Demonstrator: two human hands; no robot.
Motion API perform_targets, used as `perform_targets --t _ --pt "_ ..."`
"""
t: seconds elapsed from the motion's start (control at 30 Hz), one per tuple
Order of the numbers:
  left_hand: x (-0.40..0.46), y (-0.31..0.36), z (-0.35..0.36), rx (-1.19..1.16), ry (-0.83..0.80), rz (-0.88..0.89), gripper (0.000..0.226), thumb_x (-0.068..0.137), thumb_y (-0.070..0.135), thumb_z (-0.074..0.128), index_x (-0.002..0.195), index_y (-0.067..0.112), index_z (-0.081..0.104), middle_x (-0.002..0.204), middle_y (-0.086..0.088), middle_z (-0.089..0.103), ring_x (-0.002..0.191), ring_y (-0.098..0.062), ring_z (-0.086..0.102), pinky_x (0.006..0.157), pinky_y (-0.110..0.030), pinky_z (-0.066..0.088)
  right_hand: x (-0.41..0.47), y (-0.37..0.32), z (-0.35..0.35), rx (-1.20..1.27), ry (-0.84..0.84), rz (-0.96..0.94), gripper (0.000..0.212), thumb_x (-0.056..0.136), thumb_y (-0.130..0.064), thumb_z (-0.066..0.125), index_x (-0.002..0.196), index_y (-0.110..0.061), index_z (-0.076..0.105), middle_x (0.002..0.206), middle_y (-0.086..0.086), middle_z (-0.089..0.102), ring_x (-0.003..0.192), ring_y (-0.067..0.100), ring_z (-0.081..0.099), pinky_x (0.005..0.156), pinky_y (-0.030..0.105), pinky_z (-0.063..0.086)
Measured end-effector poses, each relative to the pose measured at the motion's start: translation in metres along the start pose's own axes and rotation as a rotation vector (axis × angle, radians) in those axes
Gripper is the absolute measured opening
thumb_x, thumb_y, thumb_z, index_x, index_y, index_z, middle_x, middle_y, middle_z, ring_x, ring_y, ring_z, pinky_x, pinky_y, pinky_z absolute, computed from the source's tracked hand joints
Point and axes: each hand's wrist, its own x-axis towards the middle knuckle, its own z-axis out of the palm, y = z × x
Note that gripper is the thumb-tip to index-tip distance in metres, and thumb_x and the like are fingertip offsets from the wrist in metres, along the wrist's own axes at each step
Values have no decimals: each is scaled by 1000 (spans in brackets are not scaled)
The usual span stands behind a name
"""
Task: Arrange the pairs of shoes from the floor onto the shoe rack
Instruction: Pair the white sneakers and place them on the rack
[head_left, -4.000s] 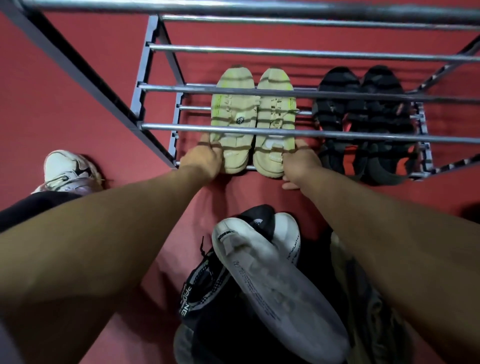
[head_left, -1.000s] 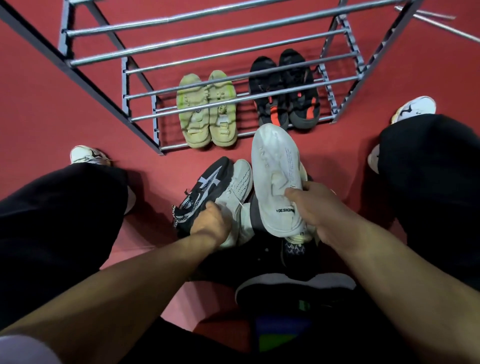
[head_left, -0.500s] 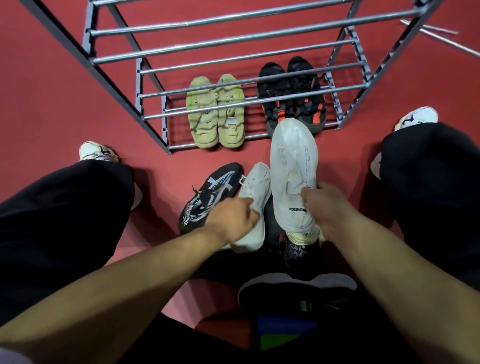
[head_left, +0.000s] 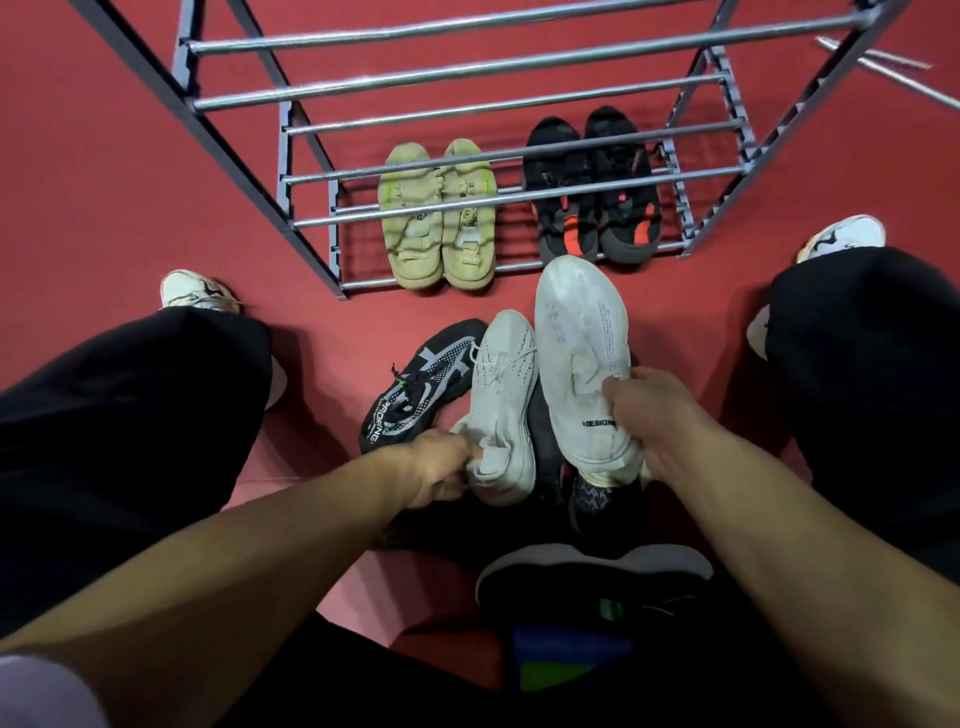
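My left hand (head_left: 439, 470) grips the heel of a white knit sneaker (head_left: 501, 405), which points toward the rack, laces up. My right hand (head_left: 662, 415) holds the matching white sneaker (head_left: 582, 358) by its heel, sole turned up, toe near the rack's front bar. The grey metal shoe rack (head_left: 311, 223) stands ahead. On its bottom tier sit a pair of pale green shoes (head_left: 439, 213) and a black-and-orange pair (head_left: 592, 187). A black patterned sneaker (head_left: 415, 384) lies on the floor left of the white ones.
More dark shoes (head_left: 592, 577) lie heaped under my arms on the red floor (head_left: 104, 182). My knees in black trousers and my white sneakers (head_left: 195, 291) flank the pile. The rack's upper tiers are bare bars. Loose metal rods (head_left: 883, 67) lie at the far right.
Both hands have lifted the white sneakers up and slightly forward toward the rack. Four seconds ago both hands were at the pale green pair on the bottom tier.
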Motion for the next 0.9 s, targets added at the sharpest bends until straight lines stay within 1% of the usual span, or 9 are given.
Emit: perform_targets --t 0.1,0.23,0.3,0.4,0.5,0.63,0.73,0.8,0.9 --pt "-3 0 0 -48 -75 -4 8 89 7 57 87 15 58 54 1 53 42 -10 46 58 -27 45 5 3 2 -2 -3 4 39 74 -20 51 107 -9 68 99 11 71 91 35 69 88 50 56" --pt "-8 0 3 -71 -137 -5 10 88 6 61 89 16 64 80 -2 63 67 -17 60 68 -35 53 12 8 4 40 -3 26 46 69 -24 53 110 -9 67 99 10 72 89 35 69 88 51 56" --pt "-12 6 5 -87 -172 13 11 86 9 64 91 19 66 80 1 67 70 -15 64 71 -31 52 -1 -1 2 83 -2 19 35 80 -18 54 111 -8 67 100 11 71 88 32 69 84 44 58" --pt "-19 21 0 -108 -229 29 7 89 16 64 88 22 68 73 6 68 62 -8 62 64 -21 52 -6 -10 -1 129 -17 0 31 89 -10 50 115 -5 66 108 14 71 93 34 69 80 36 56" --pt "-26 29 -19 -146 -158 79 14 89 9 61 87 23 63 75 2 62 64 -10 58 62 -22 54 -12 -22 -4 179 -19 -51 29 86 -2 45 98 -10 70 104 17 72 91 35 70 82 44 59" --pt "-37 31 -43 -184 -42 186 21 86 6 60 97 22 65 78 2 63 67 -11 54 56 -23 55 -20 -31 -8 288 -5 -104 32 90 4 42 100 -13 67 79 4 66 66 17 62 52 21 51" --pt "-46 34 -53 -270 -17 227 29 87 5 59 113 14 64 91 -4 67 73 -13 62 53 -22 55 -24 -31 -5 337 -40 -82 28 93 -1 45 108 -9 66 80 8 64 65 22 60 62 31 51" --pt "-52 38 -54 -291 -23 249 27 86 2 58 110 14 65 93 -5 68 72 -13 65 53 -23 56 -24 -31 -6 343 -85 -59 25 96 -5 45 113 -7 64 94 14 67 73 26 61 71 38 53" --pt "-62 43 -53 -316 -73 308 28 84 -3 58 106 13 66 89 -6 71 71 -17 66 64 -29 57 -26 -36 -17 321 -67 -78 25 99 -11 48 118 -16 63 93 4 68 75 19 61 63 31 49"
